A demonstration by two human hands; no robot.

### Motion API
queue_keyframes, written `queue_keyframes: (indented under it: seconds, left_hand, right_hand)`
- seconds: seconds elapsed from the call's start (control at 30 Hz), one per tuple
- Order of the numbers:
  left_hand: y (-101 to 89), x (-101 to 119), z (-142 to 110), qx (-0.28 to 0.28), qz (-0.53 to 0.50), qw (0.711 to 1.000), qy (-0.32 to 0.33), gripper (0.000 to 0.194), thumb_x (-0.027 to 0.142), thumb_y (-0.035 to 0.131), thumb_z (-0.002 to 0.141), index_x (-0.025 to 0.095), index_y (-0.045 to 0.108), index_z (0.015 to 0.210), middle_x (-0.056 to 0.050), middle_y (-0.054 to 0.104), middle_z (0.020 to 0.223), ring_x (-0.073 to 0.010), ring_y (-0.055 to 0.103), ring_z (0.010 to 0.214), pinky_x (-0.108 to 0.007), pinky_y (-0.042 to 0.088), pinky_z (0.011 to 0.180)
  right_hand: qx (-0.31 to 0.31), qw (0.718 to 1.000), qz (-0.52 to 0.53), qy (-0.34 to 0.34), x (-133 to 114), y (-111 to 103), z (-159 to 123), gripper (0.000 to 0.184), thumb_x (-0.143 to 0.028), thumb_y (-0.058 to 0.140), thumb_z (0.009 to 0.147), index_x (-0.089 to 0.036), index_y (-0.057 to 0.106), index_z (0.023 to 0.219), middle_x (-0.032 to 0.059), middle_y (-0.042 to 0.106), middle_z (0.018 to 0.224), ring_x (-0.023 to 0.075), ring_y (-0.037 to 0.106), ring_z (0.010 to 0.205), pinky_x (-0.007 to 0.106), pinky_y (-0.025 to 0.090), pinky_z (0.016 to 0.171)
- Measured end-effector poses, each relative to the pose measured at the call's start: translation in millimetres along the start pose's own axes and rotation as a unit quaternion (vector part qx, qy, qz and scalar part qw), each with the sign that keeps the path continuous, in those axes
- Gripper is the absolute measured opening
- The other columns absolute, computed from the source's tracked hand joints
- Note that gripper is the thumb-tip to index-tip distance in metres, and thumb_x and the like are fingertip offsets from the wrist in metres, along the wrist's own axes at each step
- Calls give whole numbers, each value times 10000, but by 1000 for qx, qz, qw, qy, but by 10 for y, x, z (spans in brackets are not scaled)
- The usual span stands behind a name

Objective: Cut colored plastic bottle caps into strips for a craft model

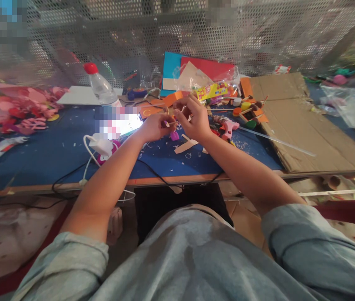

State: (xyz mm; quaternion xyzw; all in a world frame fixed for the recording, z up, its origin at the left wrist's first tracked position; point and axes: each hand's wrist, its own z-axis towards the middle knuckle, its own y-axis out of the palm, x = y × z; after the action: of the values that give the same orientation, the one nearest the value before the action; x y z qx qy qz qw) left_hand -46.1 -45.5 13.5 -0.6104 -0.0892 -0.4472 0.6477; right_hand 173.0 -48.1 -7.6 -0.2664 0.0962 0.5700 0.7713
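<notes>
Left hand [156, 126]: fingertips closed in pinch on small piece [171, 123], above worktop [162, 155]. Right hand [196, 119]: fingers curled close beside; cannot tell whether grip holds anything. Purple piece [174, 136] just below; attachment unclear. Step in hand, judged: fine two-handed work. Next move likely calls for steady left pinch.

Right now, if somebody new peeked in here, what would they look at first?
Probably the left hand and right hand, close together over the blue table, with a small purple piece near the left one. Next might come the glowing phone to the left hand's left, and the red-capped bottle behind it. Bright blue and red sheets stand out farther back.
</notes>
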Motion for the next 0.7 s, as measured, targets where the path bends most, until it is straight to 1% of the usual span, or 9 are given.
queue_keyframes:
  seconds: [0.17,0.3,0.4,0.5,0.6,0.7]
  left_hand:
    - [-6,-5,-1,18,-9,1000,11,238,415,858,920,187,879,987,-31,755,784,-160,573,689,-332,418,699]
    - [-14,-14,9,53,-17,998,44,243,430,823,947,195,872,983,-25,750,791,-143,551,663,-329,421,694]
    - [-31,-4,18,79,-37,994,61,352,556,856,946,205,859,951,-31,741,816,-143,560,676,-322,425,688]
    - [-58,23,22,93,-60,992,57,490,701,881,923,213,840,900,-46,755,814,-153,581,679,-316,428,668]
    - [-80,47,18,99,-73,991,52,548,757,889,914,214,826,869,-50,775,794,-159,602,674,-313,432,659]
    - [-83,41,15,106,-89,989,46,557,768,888,925,214,840,911,-51,795,812,-164,631,689,-315,453,676]
  right_hand:
    - [-5,1000,1,0,-20,-8,5,351,-568,590,1179,-249,738,1192,81,748,1082,200,663,784,474,662,860]
    - [-1,1000,0,-8,-26,-13,7,362,-589,594,1182,-260,744,1203,71,752,1100,180,639,735,435,637,799]
    - [1,1000,8,-11,-39,-18,7,356,-582,609,1181,-255,748,1186,58,736,1053,165,614,692,408,603,742]
    - [-5,1000,5,-1,-53,-21,8,354,-588,632,1167,-257,757,1164,55,738,1043,161,617,691,398,595,727]
    - [-11,1000,0,14,-49,-16,10,348,-592,657,1150,-262,767,1162,53,747,1054,157,628,687,403,607,737]
    - [-12,1000,-8,23,-22,-4,8,323,-560,668,1143,-255,773,1138,54,752,1048,145,609,667,396,603,733]
